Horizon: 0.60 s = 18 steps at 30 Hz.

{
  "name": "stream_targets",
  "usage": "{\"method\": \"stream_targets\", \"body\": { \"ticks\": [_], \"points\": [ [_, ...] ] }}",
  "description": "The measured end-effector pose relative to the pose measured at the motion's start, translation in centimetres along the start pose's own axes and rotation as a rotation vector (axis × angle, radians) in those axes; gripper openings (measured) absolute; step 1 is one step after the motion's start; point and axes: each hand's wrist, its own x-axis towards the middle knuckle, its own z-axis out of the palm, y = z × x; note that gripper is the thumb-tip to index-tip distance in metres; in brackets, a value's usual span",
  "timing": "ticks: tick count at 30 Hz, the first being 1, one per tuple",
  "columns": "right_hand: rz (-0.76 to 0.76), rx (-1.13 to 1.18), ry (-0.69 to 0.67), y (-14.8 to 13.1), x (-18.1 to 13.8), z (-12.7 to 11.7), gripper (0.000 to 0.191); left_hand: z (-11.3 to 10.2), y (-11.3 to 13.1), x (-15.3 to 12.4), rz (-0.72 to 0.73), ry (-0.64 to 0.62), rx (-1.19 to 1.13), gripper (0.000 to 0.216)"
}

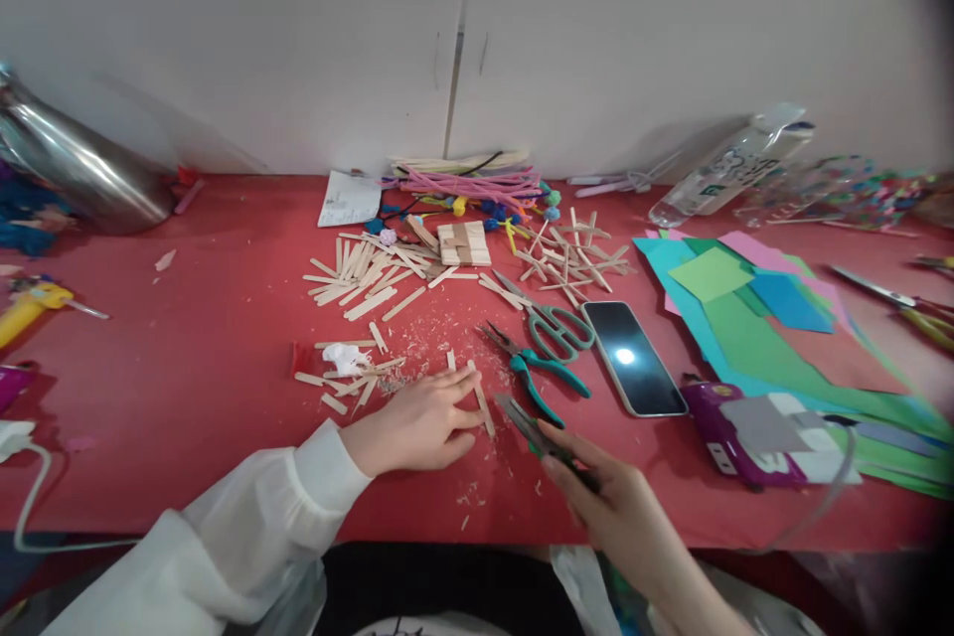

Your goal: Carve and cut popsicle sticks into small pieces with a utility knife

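My left hand [424, 419] lies on the red tabletop with its fingers stretched out, the fingertips touching or right beside a wooden craft stick [481, 399]. Another short stick end [451, 360] pokes out just beyond those fingers. My right hand [605, 497] is closed around a utility knife [548, 444] with a green and dark handle. Its blade points up and left, a little to the right of the stick. Pliers with teal handles [531, 373] and green-handled scissors [558, 330] lie just beyond the knife.
Loose craft sticks [365, 268], a bundled stack [463, 243] and wood shavings lie ahead. A phone [633, 358], a purple device with a cable [737, 432] and colored paper [767, 318] lie right. A steel flask [89, 164] and yellow glue gun [34, 308] lie left.
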Motion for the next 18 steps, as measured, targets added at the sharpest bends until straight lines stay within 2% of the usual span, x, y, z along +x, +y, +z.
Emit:
{"method": "stream_targets", "body": {
  "ticks": [3, 8, 10, 13, 18],
  "points": [
    [-0.181, -0.056, 0.16, 1.7, -1.0, 1.0, 0.039, -0.1, 0.0, -0.5, 0.011, 0.009, -0.002, 0.035],
    [-0.276, -0.131, 0.154, 3.0, -1.2, 0.9, 0.037, -0.6, 0.4, -0.6, -0.077, 0.247, 0.005, 0.027],
    [-0.305, -0.149, 0.144, 3.1, -1.0, 0.4, 0.036, -0.8, 0.6, 0.1, -0.117, 0.273, 0.015, 0.022],
    [-0.342, -0.156, 0.152, 3.0, -0.9, 0.0, 0.035, -1.0, 0.4, 1.7, -0.127, 0.221, 0.072, 0.014],
    [-0.367, -0.159, 0.132, 2.5, -1.1, 0.2, 0.038, -1.2, -0.4, 3.8, -0.039, 0.061, 0.113, 0.009]
  ]
}}
